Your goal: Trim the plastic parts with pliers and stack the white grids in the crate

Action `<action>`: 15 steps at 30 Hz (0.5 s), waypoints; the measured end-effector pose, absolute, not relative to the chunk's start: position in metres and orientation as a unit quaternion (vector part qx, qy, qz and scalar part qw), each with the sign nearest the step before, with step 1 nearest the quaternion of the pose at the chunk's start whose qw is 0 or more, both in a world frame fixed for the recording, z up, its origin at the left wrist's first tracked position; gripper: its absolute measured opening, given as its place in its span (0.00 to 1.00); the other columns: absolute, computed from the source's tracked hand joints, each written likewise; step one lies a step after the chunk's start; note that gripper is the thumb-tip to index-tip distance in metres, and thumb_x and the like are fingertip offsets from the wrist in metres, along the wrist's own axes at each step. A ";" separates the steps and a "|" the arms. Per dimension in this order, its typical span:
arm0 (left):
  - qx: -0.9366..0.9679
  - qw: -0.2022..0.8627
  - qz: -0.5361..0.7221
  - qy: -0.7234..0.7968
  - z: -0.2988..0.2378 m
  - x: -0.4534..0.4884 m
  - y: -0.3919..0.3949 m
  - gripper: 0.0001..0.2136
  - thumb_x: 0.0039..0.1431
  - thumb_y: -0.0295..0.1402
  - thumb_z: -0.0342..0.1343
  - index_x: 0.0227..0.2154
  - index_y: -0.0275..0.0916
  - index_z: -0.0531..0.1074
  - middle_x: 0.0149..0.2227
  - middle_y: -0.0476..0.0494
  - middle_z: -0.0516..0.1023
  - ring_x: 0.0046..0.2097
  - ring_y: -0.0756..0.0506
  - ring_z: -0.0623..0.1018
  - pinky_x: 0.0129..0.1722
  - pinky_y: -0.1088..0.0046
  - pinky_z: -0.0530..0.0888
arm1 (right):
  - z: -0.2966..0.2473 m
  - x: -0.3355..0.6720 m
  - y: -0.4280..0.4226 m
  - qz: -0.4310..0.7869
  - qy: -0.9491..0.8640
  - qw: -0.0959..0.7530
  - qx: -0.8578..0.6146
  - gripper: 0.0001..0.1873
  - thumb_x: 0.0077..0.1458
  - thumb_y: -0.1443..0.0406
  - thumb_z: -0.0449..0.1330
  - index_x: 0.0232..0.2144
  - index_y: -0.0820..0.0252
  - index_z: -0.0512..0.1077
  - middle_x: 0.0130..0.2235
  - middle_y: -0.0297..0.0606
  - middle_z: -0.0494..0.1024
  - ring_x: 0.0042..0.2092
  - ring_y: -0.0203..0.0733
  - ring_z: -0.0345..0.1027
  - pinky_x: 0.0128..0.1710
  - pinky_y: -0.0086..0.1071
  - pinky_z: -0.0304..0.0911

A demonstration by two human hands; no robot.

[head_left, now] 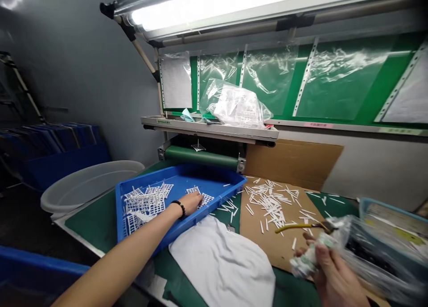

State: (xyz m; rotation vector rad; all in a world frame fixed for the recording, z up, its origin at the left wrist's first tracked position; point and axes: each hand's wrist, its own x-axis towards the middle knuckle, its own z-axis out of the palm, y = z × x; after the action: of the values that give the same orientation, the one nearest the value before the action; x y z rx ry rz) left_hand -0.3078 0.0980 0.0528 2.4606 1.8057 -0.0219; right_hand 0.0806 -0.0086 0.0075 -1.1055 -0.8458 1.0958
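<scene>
My left hand [189, 203], with a dark beaded bracelet at the wrist, lies inside a blue plastic tray [203, 177]. Its fingertips are over a white plastic lattice piece [197, 195], and a heap of similar lattice pieces [145, 204] lies to its left. My right hand [329, 271] grips a crumpled clear plastic wrapping [309, 255] with white and green inside. Just above it is a yellow-handled cutting tool [301, 227]. Many small white plastic strips [269, 204] lie scattered on a cardboard sheet [267, 240].
A white cloth [220, 267] lies on the green bench mat [90, 222] between my hands. A translucent tub [90, 186] stands left of the tray. A blue box [391, 240] and clear bag sit at right, beneath a shelf [207, 127] holding a plastic bag [237, 106].
</scene>
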 end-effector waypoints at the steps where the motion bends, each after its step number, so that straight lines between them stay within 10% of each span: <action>1: 0.806 0.040 -0.007 0.591 0.052 -0.308 0.097 0.10 0.56 0.25 0.48 0.37 0.39 0.71 0.43 0.38 0.74 0.42 0.42 0.76 0.41 0.70 0.70 | 0.008 0.076 -0.014 0.499 -0.312 0.657 -0.472 0.30 0.47 0.49 0.66 0.49 0.59 0.68 0.39 0.38 0.77 0.42 0.44 0.70 0.31 0.26 0.70; 6: 0.791 0.004 0.009 0.612 0.053 -0.302 0.093 0.09 0.57 0.29 0.48 0.38 0.37 0.70 0.42 0.36 0.75 0.42 0.40 0.76 0.42 0.67 0.70 | 0.010 0.061 -0.034 0.580 -0.147 0.690 -0.408 0.21 0.45 0.59 0.64 0.42 0.61 0.71 0.51 0.43 0.73 0.56 0.47 0.63 0.38 0.25 0.73; 15: 0.654 -0.045 0.198 0.729 0.111 -0.305 0.069 0.15 0.62 0.31 0.36 0.43 0.38 0.67 0.40 0.36 0.76 0.42 0.40 0.76 0.39 0.66 0.70 | 0.031 0.067 -0.055 0.573 -0.208 0.693 -0.385 0.16 0.44 0.64 0.64 0.37 0.55 0.66 0.46 0.41 0.75 0.52 0.52 0.68 0.45 0.43 0.73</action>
State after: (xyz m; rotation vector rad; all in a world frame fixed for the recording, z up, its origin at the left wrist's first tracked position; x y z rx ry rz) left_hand -0.3047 0.0687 0.1111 2.1158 2.3569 0.6392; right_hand 0.0671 -0.0548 0.0313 -0.8612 -0.4638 1.2809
